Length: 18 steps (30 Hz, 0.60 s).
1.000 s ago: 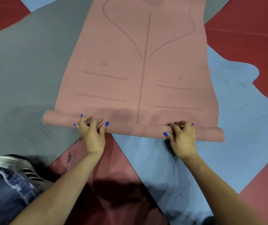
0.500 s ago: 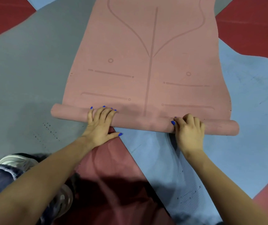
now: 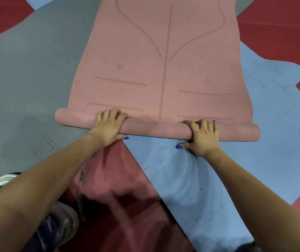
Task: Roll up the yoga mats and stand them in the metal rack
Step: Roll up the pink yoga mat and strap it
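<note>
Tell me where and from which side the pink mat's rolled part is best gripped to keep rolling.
Probably on the roll itself, from the near side, fingers curled over its top. It is a long thin tube lying crosswise, so two spaced grips, as the left hand and right hand show, should keep it even.

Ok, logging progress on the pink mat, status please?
Left hand and right hand both curled over the roll. Pink mat mostly still flat. Rack not in view. Nothing in the way.
</note>
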Tool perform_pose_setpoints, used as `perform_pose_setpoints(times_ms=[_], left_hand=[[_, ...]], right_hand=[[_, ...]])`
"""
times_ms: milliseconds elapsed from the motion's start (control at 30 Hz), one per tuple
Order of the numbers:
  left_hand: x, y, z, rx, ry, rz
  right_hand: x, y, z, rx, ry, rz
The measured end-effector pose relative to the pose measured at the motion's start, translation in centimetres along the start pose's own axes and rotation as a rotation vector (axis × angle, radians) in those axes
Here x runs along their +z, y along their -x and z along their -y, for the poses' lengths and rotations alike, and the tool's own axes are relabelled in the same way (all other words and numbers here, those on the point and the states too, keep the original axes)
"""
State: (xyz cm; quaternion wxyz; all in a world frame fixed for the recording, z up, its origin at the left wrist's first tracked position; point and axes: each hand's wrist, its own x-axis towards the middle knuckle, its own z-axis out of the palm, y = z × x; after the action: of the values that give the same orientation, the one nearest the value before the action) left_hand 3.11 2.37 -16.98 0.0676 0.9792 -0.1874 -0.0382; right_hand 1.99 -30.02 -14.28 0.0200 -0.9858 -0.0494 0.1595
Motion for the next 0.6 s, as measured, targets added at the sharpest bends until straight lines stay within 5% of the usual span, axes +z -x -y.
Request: perform_pose_setpoints(times_ms=[367,600], left_hand=[[-3.3,-2.0,-0.3,-0.059,0.072,0.260],[-3.4,3.9,-4.2,-0.118,0.094,0.376]], right_hand=[[-1.1,-0.3,-0.4,0.005,-0.021,-0.061],[0.0,6.3,-0.5,0.013,-0.040,-0.020]])
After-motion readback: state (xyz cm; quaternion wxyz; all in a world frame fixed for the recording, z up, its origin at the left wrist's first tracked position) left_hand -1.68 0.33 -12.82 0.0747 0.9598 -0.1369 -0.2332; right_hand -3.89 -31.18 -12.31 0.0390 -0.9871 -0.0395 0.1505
